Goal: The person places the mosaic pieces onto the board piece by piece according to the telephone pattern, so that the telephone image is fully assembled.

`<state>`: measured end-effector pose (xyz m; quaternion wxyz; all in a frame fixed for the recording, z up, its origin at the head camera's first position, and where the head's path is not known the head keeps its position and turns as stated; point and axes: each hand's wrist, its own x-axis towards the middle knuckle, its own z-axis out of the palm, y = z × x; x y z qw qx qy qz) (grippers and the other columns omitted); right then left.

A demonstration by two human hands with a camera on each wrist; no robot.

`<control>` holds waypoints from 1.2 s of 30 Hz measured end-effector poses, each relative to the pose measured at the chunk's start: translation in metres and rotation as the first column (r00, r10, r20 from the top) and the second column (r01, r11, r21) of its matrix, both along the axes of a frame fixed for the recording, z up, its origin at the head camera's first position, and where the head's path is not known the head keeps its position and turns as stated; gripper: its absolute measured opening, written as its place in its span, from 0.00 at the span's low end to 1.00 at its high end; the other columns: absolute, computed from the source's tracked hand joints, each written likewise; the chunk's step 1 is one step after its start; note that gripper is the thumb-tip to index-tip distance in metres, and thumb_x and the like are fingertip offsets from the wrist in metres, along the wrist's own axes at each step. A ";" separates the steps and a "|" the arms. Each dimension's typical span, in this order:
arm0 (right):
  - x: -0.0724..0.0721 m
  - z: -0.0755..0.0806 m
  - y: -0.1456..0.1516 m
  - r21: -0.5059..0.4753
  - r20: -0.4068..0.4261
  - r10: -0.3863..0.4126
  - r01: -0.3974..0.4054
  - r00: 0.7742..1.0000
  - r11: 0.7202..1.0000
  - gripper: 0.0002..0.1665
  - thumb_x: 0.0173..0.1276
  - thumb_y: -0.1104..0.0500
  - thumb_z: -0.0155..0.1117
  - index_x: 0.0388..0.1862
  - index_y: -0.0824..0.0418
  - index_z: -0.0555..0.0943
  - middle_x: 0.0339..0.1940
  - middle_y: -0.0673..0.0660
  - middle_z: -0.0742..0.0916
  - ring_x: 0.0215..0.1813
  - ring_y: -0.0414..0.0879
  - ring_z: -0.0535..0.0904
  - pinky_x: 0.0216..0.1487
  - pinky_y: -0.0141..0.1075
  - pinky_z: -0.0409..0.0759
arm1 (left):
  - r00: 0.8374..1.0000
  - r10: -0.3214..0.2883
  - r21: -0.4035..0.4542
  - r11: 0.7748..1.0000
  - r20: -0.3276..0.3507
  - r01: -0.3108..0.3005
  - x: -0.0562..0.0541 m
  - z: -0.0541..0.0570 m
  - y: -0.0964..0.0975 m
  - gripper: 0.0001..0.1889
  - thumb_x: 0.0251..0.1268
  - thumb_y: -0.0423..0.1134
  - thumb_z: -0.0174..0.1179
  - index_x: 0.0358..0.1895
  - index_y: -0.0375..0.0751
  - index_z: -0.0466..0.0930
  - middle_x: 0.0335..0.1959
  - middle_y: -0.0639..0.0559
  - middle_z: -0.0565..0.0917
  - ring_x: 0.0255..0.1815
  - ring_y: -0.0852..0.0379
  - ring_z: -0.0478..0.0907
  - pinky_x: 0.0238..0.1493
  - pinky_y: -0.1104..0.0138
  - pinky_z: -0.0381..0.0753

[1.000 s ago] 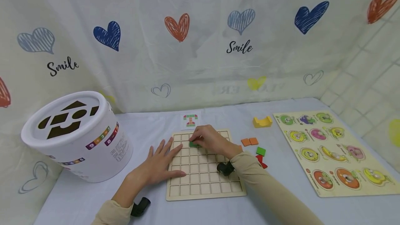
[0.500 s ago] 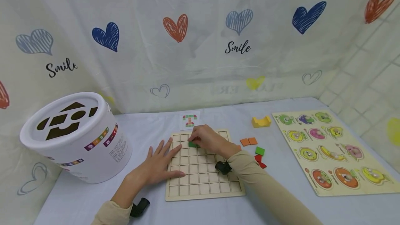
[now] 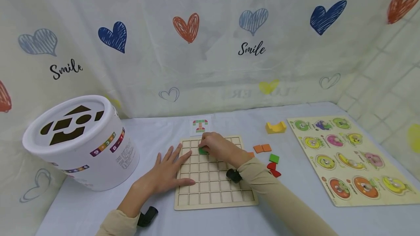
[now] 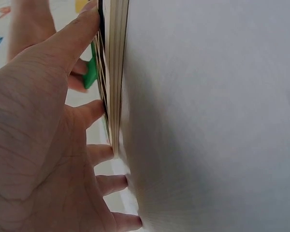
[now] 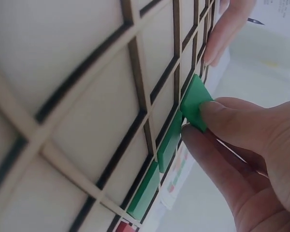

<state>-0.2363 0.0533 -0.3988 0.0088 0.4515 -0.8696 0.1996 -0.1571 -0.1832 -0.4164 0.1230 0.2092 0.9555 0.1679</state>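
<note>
A wooden grid board (image 3: pixel 216 205) lies on the white-covered table. My right hand (image 3: pixel 223 150) is over its far rows, thumb and fingers pinching a green square tile (image 5: pixel 197 102). That tile is tilted at the edge of a cell. Two other green tiles (image 5: pixel 170 145) sit in neighbouring cells, with part of a red piece (image 5: pixel 125 227) beyond them; in the head view my right hand hides these. With fingers spread, my left hand (image 3: pixel 164 174) rests at the board's left edge, thumb and index finger reaching onto it.
Behind the board lies a pattern card (image 3: pixel 200 126). Right of it are orange tiles (image 3: pixel 262 148), a green tile (image 3: pixel 274 158), red pieces (image 3: pixel 273 169) and a yellow block (image 3: pixel 275 128). A fruit puzzle board (image 3: pixel 354 156) lies far right; a white bucket (image 3: pixel 82 148) stands left.
</note>
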 end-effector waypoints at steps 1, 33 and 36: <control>0.000 0.000 0.000 0.010 -0.007 0.003 -0.003 1.000 1.000 0.09 0.69 0.72 0.69 0.46 0.68 0.91 0.40 0.59 0.86 0.44 0.50 0.86 0.44 0.29 0.83 | 1.000 -0.002 0.002 1.000 -0.002 0.002 0.000 0.000 0.000 0.51 0.66 0.74 0.58 0.85 0.52 0.55 0.87 0.38 0.43 0.85 0.30 0.38 0.74 0.25 0.38; 0.007 0.021 0.045 -0.009 0.141 0.022 -0.021 0.990 1.000 0.11 0.74 0.68 0.66 0.52 0.66 0.89 0.50 0.59 0.88 0.52 0.50 0.86 0.53 0.39 0.84 | 1.000 -0.004 -0.009 1.000 -0.004 0.004 0.000 0.001 0.002 0.53 0.66 0.73 0.59 0.85 0.47 0.53 0.87 0.37 0.45 0.85 0.29 0.40 0.74 0.26 0.39; 0.007 0.029 0.072 -0.028 0.169 -0.012 0.017 0.986 0.999 0.09 0.74 0.68 0.67 0.50 0.66 0.89 0.47 0.57 0.89 0.49 0.48 0.86 0.50 0.39 0.85 | 1.000 -0.005 0.003 1.000 -0.005 0.005 0.000 0.001 0.001 0.53 0.66 0.72 0.60 0.85 0.46 0.54 0.86 0.36 0.45 0.85 0.28 0.40 0.74 0.26 0.39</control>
